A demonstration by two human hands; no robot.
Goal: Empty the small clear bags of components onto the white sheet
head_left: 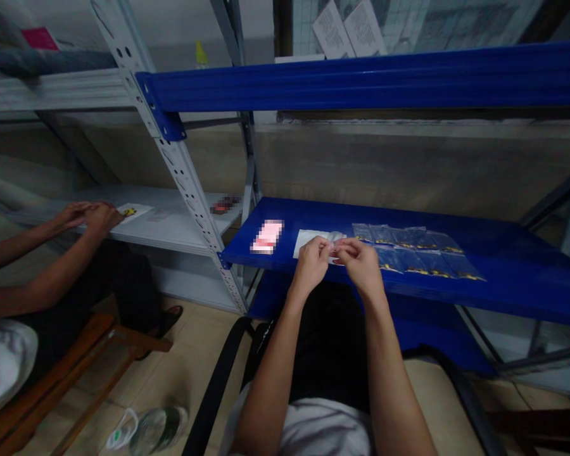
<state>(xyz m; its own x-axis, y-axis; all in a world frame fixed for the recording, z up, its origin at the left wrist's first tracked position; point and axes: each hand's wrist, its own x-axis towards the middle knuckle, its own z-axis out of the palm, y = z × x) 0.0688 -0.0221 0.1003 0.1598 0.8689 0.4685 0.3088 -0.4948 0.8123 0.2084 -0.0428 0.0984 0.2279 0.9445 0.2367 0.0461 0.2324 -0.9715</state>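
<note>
In the head view, the left hand (312, 258) and the right hand (362, 256) meet above a white rectangular paper sheet (304, 239) on a blue metal shelf (508, 266). The fingers of both hands are pinched on a small clear plastic piece (333, 242), which sits between the fingertips, its outline partly hidden. Just beside the right hand, flat transparent plastic bags with small yellow pieces (411, 253) lie in two rows

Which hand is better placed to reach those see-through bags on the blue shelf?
Probably the right hand: it's next to the bags, while the left hand is farther away, near the white sheet. Both seem busy pinching something.
</note>
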